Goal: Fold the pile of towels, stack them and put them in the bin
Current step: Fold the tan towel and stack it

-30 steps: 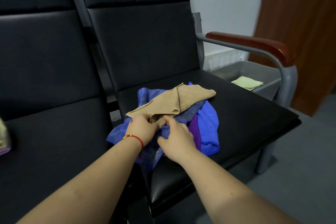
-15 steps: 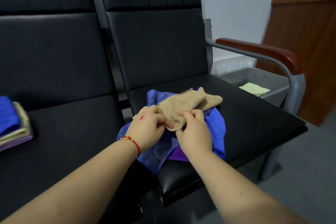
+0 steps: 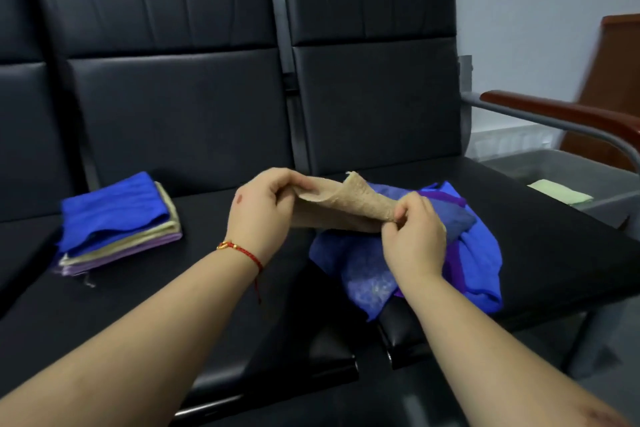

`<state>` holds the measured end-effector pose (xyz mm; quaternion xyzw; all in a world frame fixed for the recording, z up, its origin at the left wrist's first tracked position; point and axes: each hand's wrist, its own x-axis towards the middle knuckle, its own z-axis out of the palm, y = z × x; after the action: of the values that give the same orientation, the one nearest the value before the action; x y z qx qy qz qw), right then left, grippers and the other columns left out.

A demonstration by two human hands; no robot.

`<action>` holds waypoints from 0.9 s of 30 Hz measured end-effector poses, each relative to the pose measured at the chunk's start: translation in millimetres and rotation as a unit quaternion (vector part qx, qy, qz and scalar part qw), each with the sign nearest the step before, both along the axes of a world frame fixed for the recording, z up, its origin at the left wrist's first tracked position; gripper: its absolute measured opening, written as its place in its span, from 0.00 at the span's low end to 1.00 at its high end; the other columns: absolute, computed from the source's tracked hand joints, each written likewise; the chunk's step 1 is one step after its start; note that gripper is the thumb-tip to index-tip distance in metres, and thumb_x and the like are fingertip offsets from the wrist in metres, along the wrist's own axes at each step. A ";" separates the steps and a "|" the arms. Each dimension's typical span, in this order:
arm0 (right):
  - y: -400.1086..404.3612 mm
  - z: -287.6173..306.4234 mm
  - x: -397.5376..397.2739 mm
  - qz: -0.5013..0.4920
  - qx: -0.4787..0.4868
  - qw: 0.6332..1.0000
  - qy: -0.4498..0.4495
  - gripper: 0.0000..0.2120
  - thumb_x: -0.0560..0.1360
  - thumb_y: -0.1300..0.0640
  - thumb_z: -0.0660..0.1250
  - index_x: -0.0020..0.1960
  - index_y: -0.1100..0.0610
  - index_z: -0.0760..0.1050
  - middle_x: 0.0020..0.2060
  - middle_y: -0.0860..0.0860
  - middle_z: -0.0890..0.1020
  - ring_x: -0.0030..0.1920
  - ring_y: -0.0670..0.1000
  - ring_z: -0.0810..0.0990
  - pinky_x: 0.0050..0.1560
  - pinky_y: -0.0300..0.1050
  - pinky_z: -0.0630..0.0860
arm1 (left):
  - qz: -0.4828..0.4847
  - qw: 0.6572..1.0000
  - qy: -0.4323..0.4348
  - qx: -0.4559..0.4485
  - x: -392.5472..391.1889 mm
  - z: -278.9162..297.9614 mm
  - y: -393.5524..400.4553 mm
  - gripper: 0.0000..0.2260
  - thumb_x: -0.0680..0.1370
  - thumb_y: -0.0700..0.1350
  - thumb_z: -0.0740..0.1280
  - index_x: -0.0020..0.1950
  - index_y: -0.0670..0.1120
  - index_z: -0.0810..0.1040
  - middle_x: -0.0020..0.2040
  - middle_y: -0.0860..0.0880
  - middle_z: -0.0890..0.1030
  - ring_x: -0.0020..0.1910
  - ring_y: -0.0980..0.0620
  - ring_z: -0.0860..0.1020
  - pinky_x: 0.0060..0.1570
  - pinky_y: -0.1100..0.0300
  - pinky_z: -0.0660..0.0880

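Observation:
A tan towel (image 3: 343,206) hangs in the air between my hands, lifted off the loose pile of blue and purple towels (image 3: 450,253) on the right black seat. My left hand (image 3: 263,211) grips its left end. My right hand (image 3: 414,236) pinches its right edge with thumb and fingers. A stack of folded towels (image 3: 117,222), blue on top with beige and lilac below, lies on the left seat. The grey bin (image 3: 571,180) stands on the floor at the far right, with a folded pale green towel (image 3: 559,194) inside.
The two black seats (image 3: 540,253) share a gap at the front between their cushions. A chair arm with a wooden rest (image 3: 561,114) crosses above the bin. A brown wooden panel (image 3: 620,45) leans at the wall behind it.
Both hands have lifted the tan towel off the pile and moved it left. My view has swung left, so the folded stack now shows fully.

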<state>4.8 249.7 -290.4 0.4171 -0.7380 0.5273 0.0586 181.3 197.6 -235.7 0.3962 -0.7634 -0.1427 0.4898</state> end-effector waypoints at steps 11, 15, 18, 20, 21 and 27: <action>-1.2 30.1 122.3 0.470 0.194 0.788 -0.346 0.05 0.69 0.65 0.69 0.43 0.57 0.79 0.38 0.53 0.82 0.42 0.54 0.81 0.48 0.49 0.77 | 0.119 0.987 0.093 0.049 136.8 -6.6 4.8 0.07 0.77 0.47 0.68 0.39 0.52 0.77 0.34 0.59 0.79 0.37 0.62 0.75 0.45 0.61 0.75; 1.6 24.8 140.6 0.508 0.189 0.757 -0.364 0.07 0.72 0.69 0.66 0.44 0.59 0.79 0.37 0.53 0.84 0.37 0.51 0.82 0.42 0.43 0.79 | 0.142 0.983 0.049 0.109 167.7 -40.2 20.6 0.09 0.76 0.50 0.68 0.37 0.49 0.76 0.33 0.56 0.78 0.35 0.64 0.73 0.40 0.67 0.69; 4.5 21.1 147.7 0.511 0.227 0.751 -0.352 0.06 0.74 0.66 0.66 0.50 0.60 0.79 0.40 0.55 0.85 0.40 0.52 0.83 0.44 0.46 0.80 | 0.099 0.977 0.023 0.186 183.0 -44.7 23.9 0.09 0.77 0.51 0.67 0.38 0.50 0.76 0.35 0.56 0.78 0.37 0.60 0.73 0.42 0.63 0.69; 4.0 15.9 148.3 0.501 0.259 0.759 -0.327 0.08 0.76 0.64 0.66 0.54 0.61 0.78 0.45 0.57 0.84 0.45 0.55 0.83 0.49 0.49 0.79 | 0.069 0.971 0.014 0.229 189.8 -43.5 26.9 0.12 0.76 0.53 0.67 0.35 0.51 0.75 0.31 0.58 0.77 0.33 0.62 0.72 0.40 0.63 0.68; 3.7 13.4 147.5 0.495 0.271 0.770 -0.299 0.09 0.76 0.63 0.66 0.55 0.60 0.77 0.48 0.57 0.84 0.47 0.56 0.83 0.52 0.50 0.79 | 0.047 0.966 0.008 0.255 192.4 -43.8 27.9 0.13 0.74 0.55 0.68 0.34 0.50 0.74 0.30 0.58 0.76 0.31 0.62 0.71 0.39 0.64 0.68; 4.8 4.4 148.1 0.468 0.322 0.786 -0.245 0.06 0.78 0.62 0.64 0.53 0.56 0.77 0.51 0.56 0.83 0.54 0.57 0.81 0.61 0.55 0.75 | -0.066 0.900 -0.152 0.403 211.6 -41.8 33.5 0.27 0.54 0.63 0.77 0.46 0.50 0.80 0.40 0.55 0.84 0.40 0.59 0.80 0.45 0.63 0.75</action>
<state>152.9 254.5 -286.0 0.5630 -0.5689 0.3059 -0.5156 393.0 231.1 -277.5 0.5252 -0.7304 -0.4079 0.1555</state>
